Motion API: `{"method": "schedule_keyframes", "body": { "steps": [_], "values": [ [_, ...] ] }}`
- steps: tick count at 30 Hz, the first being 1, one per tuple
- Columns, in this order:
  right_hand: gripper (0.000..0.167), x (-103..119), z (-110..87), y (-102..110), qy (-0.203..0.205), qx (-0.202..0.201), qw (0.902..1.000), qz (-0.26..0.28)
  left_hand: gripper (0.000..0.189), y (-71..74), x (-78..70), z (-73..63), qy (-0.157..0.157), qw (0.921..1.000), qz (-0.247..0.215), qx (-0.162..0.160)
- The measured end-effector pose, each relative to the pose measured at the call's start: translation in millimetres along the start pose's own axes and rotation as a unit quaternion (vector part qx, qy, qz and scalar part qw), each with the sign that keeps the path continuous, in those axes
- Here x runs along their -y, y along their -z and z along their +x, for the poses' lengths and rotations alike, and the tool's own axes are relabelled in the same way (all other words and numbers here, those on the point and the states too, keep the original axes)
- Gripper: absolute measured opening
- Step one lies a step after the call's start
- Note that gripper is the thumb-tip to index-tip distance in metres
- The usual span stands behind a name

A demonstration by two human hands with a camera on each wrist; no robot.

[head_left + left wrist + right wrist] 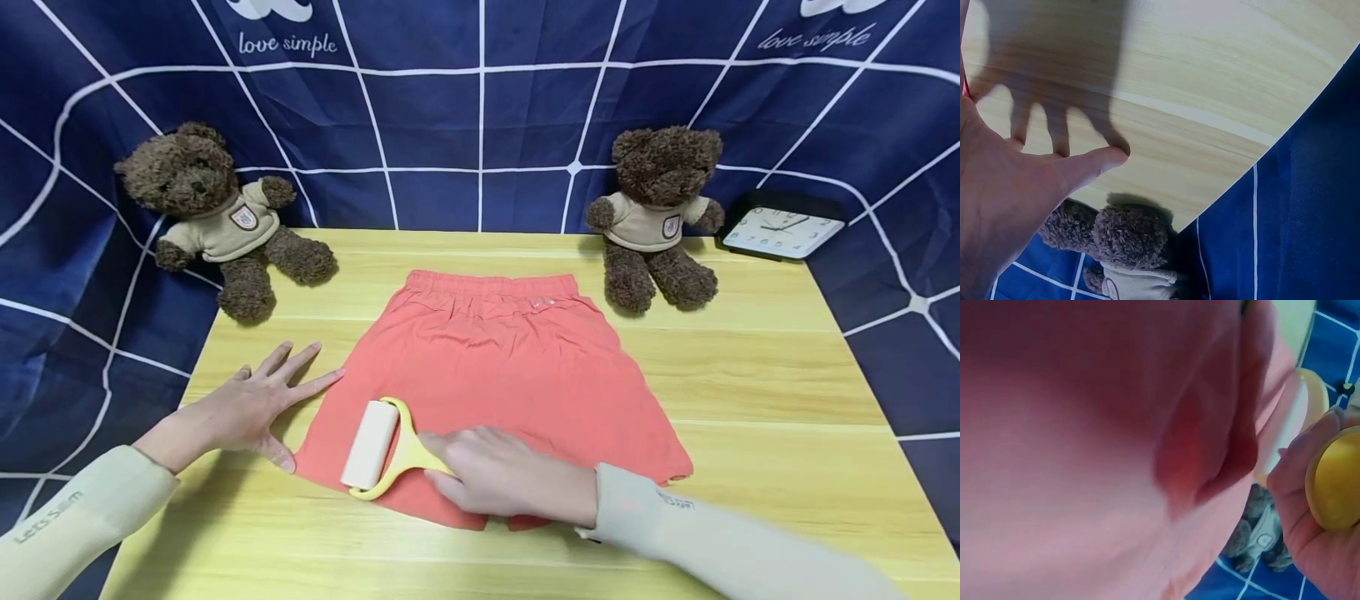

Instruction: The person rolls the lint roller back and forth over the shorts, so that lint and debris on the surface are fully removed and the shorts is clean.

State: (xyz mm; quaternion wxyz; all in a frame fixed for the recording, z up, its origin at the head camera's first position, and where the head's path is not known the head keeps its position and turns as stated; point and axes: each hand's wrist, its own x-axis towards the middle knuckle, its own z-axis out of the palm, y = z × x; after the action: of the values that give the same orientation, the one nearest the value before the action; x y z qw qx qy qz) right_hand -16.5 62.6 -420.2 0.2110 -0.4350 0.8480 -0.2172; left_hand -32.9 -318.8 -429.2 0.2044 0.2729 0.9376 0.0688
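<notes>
Head view: red shorts (487,367) lie flat mid-desk (795,375), waistband toward the far edge. The right hand (495,471) grips the yellow handle of a lint roller (372,444); its white cylinder rests on the shorts' leg nearer the desk's left edge. The left hand (258,408) is spread, forefinger and thumb tips at the shorts' left side. One teddy bear (225,221) occupies the far left corner; a second bear (660,221) sits near the far right corner, beside a clock (783,232).

Left wrist view: digits apart, over bare wood.

Right wrist view: fingers wrapped round the handle; nearby fabric blurred.
</notes>
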Motion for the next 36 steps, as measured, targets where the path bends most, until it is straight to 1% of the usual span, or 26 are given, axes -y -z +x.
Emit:
{"method": "schedule_keyframes", "body": {
  "steps": [2,4,5,9,10,13,17,20,23,24,27,30,33,36],
  "values": [
    [0.008,-6,-6.1,3,0.002,0.007,0.9999,0.007,0.138,-0.3,-0.6,0.9,0.000,1.0000,0.000,0.001],
    [0.011,-11,-11.7,5,0.006,0.011,0.9999,0.010,0.139,-0.4,-1.2,1.6,0.000,1.0000,0.003,0.003],
    [0.009,-14,-14.1,6,0.011,0.012,0.9998,0.011,0.139,-0.5,-1.4,1.9,0.000,1.0000,0.005,0.003],
    [0.011,-21,-24.3,8,0.029,0.005,0.9996,0.003,0.139,-1.1,-2.5,2.2,0.004,0.9999,0.009,0.007],
    [0.009,-22,-27.1,9,0.032,0.005,0.9995,0.002,0.140,-1.2,-2.8,2.0,0.005,0.9999,0.008,0.009],
    [0.015,-27,-37.2,13,0.035,0.008,0.9994,0.003,0.140,-1.5,-3.9,1.1,0.006,0.9999,0.005,0.012],
    [0.036,-35,-51.7,23,0.031,0.027,0.9991,0.003,0.141,-1.0,-5.8,0.7,0.005,0.9999,0.003,0.013],
    [0.034,-43,-60.2,32,0.038,0.040,0.9985,-0.001,0.141,-0.1,-7.2,1.2,0.007,0.9998,0.003,0.016],
    [0.025,-54,-67.2,39,0.050,0.042,0.9979,-0.004,0.142,0.8,-7.8,1.8,0.009,0.9998,0.001,0.017],
    [0.025,-58,-70.0,41,0.054,0.040,0.9977,-0.006,0.142,1.1,-7.8,2.1,0.009,0.9998,-0.001,0.018],
    [0.033,-69,-79.0,44,0.061,0.034,0.9975,-0.009,0.142,1.6,-7.2,3.3,0.008,0.9998,-0.002,0.017],
    [0.042,-78,-89.6,47,0.058,0.032,0.9978,-0.007,0.141,1.9,-6.5,4.5,0.007,0.9998,0.000,0.016],
    [0.044,-86,-99.8,52,0.057,0.033,0.9978,-0.008,0.141,1.7,-6.3,5.1,0.007,0.9998,0.001,0.016],
    [0.044,-92,-108.8,61,0.064,0.037,0.9971,-0.015,0.142,0.8,-6.8,4.7,0.009,0.9998,-0.002,0.020]
  ]
}}
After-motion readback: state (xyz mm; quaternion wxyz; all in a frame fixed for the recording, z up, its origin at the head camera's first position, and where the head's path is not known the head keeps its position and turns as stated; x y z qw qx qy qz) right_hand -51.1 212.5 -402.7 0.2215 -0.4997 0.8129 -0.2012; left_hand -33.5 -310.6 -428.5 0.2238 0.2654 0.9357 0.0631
